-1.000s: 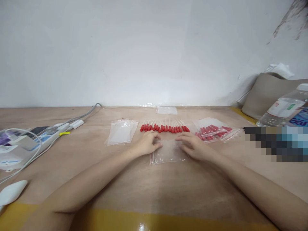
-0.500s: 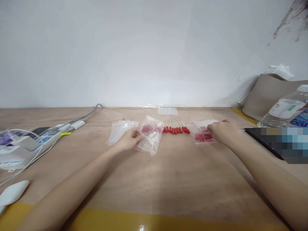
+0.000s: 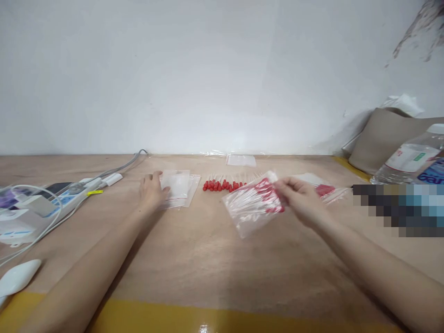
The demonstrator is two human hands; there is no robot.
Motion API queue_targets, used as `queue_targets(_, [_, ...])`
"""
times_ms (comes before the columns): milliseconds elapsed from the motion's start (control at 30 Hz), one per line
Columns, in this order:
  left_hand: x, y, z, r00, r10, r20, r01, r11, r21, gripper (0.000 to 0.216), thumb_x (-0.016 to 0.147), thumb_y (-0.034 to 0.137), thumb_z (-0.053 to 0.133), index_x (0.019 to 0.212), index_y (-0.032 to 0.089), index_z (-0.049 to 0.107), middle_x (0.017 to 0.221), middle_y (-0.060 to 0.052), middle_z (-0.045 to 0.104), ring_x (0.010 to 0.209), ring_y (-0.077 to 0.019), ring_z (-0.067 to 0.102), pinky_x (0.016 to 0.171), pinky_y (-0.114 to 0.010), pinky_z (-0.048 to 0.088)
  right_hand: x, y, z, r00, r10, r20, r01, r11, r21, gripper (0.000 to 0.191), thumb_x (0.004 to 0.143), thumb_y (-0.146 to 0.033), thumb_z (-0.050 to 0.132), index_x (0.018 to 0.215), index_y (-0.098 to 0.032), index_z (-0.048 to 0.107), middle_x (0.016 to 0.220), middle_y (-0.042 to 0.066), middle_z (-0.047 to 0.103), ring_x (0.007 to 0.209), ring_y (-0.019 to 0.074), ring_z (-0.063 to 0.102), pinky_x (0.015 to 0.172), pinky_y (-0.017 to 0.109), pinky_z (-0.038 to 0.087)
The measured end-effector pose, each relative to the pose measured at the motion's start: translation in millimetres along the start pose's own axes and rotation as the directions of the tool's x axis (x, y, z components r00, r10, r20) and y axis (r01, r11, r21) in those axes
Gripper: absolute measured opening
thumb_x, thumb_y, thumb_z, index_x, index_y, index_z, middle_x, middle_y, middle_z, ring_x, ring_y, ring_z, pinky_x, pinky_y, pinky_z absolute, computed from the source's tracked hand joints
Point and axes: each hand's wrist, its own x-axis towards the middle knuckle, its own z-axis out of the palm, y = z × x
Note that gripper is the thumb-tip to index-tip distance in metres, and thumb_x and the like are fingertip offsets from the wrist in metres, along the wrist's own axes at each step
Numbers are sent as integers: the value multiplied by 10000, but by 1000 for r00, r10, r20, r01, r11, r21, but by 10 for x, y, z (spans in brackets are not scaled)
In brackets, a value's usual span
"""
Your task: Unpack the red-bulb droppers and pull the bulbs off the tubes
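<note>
our right hand (image 3: 301,200) pinches a clear zip bag holding red-tipped sticks (image 3: 255,203) by its right end, fingers closed on the plastic, bag lifted off the wooden table (image 3: 222,263) and tilted so it hangs toward the near edge; likely held at one end to keep the sticks from sliding out. our left hand (image 3: 151,189) lies on a stack of empty clear zip bags (image 3: 178,187) left of centre, thumb on the top bag, other fingers loosely curled at the stack's left edge; we cannot tell if it has gripped one. a row of loose red-tipped sticks (image 3: 222,185) lies between both hands, toward the far edge, within easy reach. more filled clear bags (image 3: 321,188) sit just behind the right hand. a white power strip (image 3: 65,196) lies near the left edge.
</note>
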Motion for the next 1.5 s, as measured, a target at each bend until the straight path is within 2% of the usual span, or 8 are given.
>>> queue_targets(67, [-68,170,-92,979,120,-162,-122,993,-3,384,726,247,559,1098,176,496,1089,-130,505,1079,-315,438,909,-456,346,-126,151,254,981,130,146,-156,970,187,358,613,-510,664,675,-188,521,561,-22,558,464,103,513,460,245,444])
queue_targets(167, [-313,556,-250,918,370,-145,-396,884,-250,218,802,281,491,988,190,560,983,-77,557,992,-241,504,891,-383,394,-271,318,488,906,292,308,-386,868,312,319,604,-452,695,701,-186,549,633,1,624,540,138,587,542,293,506])
queue_targets(333, [-909,1147,-352,625,771,125,-556,552,-622,347,857,344,454,1173,207,499,1217,-87,492,1116,-208,472,949,-352,396,-317,332,479,788,387,479,-543,804,244,234,589,-242,731,764,-149,606,718,34,671,631,125,629,645,268,524])
queue_targets(433, [-1099,1258,-285,529,829,181,-526,488,-696,543,838,375,491,1325,205,322,1356,-99,365,1225,-220,377,1002,-376,358,-294,307,448,780,384,494,-549,799,246,288,576,-212,741,819,-137,604,691,27,667,631,125,633,653,270,529])
queue_targets(700, [-1052,1229,-175,526,841,122,-550,447,-706,387,897,256,388,1283,244,399,1293,-71,447,1165,-175,450,960,-318,404,-304,316,518,837,385,388,-474,865,165,523,532,-205,782,967,-151,497,535,-55,601,487,106,584,500,234,506])
queue_targets(1000, [-902,1372,39,331,929,-163,-831,205,-517,243,882,292,444,1022,193,616,1117,-71,593,1003,-161,563,870,-265,446,-285,360,559,860,292,418,-387,908,162,638,459,-285,801,933,-190,385,523,-93,585,456,111,563,484,243,480])
queue_targets(1333, [-843,1340,11,339,939,-60,-836,272,-477,274,900,171,326,935,159,598,1013,-62,617,917,-154,570,814,-264,448,-292,392,531,859,202,470,-346,906,244,381,584,-367,723,794,-187,460,598,-67,575,548,84,565,589,242,477])
queue_targets(1500, [-848,1315,-15,372,927,-56,-841,311,-443,254,894,148,339,883,151,594,930,-59,622,845,-142,575,768,-247,456,-301,506,519,871,-38,489,7,998,66,190,721,-296,601,863,-169,595,793,15,651,723,127,615,710,291,502])
